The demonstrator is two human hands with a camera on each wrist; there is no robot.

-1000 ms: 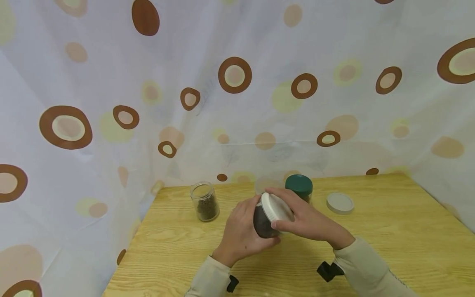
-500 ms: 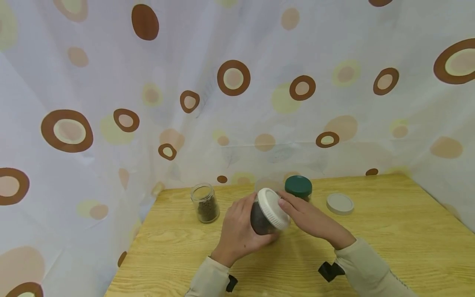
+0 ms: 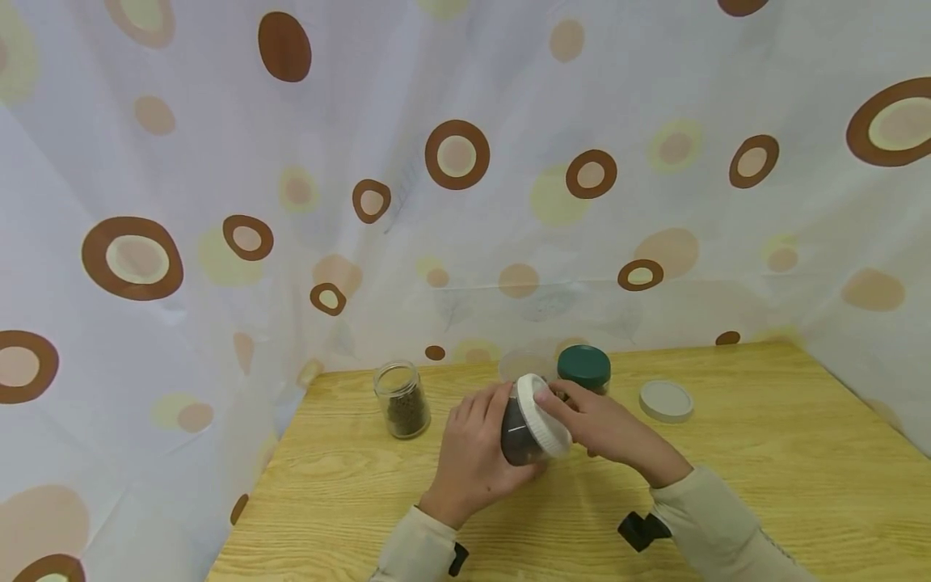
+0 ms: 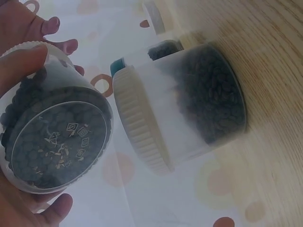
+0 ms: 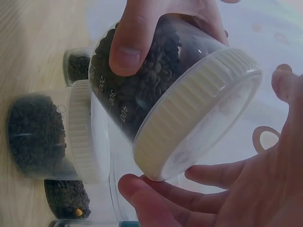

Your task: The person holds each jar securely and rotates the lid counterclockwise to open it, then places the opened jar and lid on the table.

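My left hand (image 3: 476,453) grips a clear plastic jar (image 4: 61,142) of dark beans, tilted above the table, its screw lid (image 5: 199,113) facing right. The lid is white and ribbed, and the jar's side bears printed volume marks. My right hand (image 3: 607,424) is at the lid, its fingers spread and loosely bent. In the right wrist view its fingertips (image 5: 196,175) are right at the lid's lower edge, with the thumb apart. A second white-lidded jar (image 4: 203,97) of dark beans stands beside, mostly hidden behind my hands in the head view.
An open glass jar (image 3: 403,400) partly filled with dark grains stands at the left of the wooden table (image 3: 327,501). A jar with a green lid (image 3: 584,368) stands at the back, and a loose white lid (image 3: 666,401) lies to its right. A patterned curtain (image 3: 473,234) hangs behind.
My right hand first held the lid from both sides, then drew its fingers away to the right, and is now back at the lid. The jar has shifted and turned slightly in my left hand.
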